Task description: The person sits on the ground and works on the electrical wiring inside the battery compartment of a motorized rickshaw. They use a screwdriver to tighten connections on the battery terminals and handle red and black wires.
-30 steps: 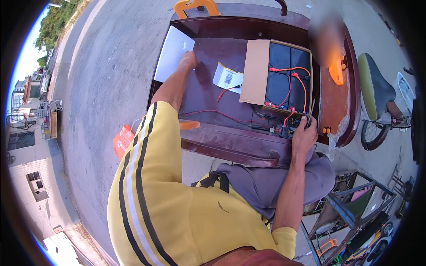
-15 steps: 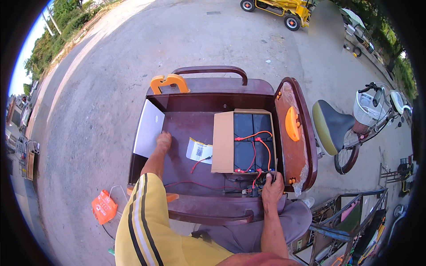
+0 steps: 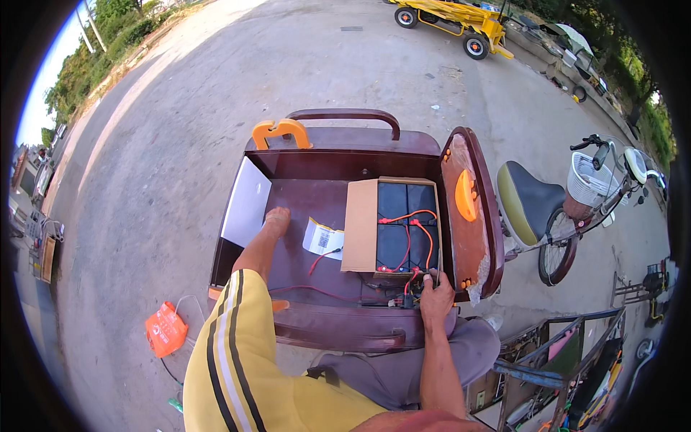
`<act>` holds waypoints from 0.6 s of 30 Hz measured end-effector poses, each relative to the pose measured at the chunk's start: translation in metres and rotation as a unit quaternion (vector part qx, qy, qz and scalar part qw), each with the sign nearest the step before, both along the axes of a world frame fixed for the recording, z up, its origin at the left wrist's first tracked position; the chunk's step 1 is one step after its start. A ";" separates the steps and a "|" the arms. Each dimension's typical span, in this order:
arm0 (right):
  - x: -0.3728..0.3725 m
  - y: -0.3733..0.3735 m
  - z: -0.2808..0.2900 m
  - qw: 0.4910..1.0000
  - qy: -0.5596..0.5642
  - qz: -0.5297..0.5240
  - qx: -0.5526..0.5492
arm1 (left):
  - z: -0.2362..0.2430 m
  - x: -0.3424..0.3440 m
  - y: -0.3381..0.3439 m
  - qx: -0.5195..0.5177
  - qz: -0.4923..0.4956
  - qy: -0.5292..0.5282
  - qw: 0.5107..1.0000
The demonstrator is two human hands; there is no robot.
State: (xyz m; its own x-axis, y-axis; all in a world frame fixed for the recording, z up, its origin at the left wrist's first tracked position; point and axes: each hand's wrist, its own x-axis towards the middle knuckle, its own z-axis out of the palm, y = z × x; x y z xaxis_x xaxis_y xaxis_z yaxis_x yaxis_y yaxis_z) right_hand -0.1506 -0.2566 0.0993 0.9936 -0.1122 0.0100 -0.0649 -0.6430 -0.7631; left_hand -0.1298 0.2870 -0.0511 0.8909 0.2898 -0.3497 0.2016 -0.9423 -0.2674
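Note:
Inside a maroon metal cargo bed (image 3: 302, 194), my left hand (image 3: 277, 216) rests on the floor, fingers curled, with nothing visible in it. A white panel (image 3: 248, 201) leans beside it, and a printed paper sheet (image 3: 322, 239) lies to its right. An open cardboard box (image 3: 361, 227) holds several black batteries (image 3: 392, 245) linked by red and orange cables (image 3: 426, 234). At the box's near right corner my right hand (image 3: 437, 294) is closed around a thin, dark, upright item, too small to name. Black connectors (image 3: 409, 297) with red wires sit just left of it.
A hinged maroon panel (image 3: 471, 216) with an orange handle stands at the bed's right. Beyond are a bicycle (image 3: 554, 216) and a metal rack (image 3: 561, 360). An orange bag (image 3: 166, 330) lies on the ground at left. A yellow cart (image 3: 468, 29) stands far off.
The view has shifted slightly. My left hand has slid a little right, away from the white panel. My right hand stays at the box's near right corner.

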 end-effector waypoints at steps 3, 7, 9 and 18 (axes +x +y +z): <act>-0.001 0.001 0.008 0.999 0.029 0.006 0.020 | 0.037 0.027 -0.010 -0.073 0.022 -0.152 0.985; -0.003 0.001 0.015 0.999 0.041 0.009 0.028 | 0.122 0.057 -0.080 -0.298 0.006 -0.312 0.902; 0.000 -0.002 0.013 0.999 0.041 0.016 0.026 | 0.171 0.064 -0.132 -0.399 -0.007 -0.294 0.869; 0.016 -0.009 -0.017 0.995 0.061 0.037 0.063 | 0.194 0.060 -0.317 -0.682 -0.041 -0.099 0.723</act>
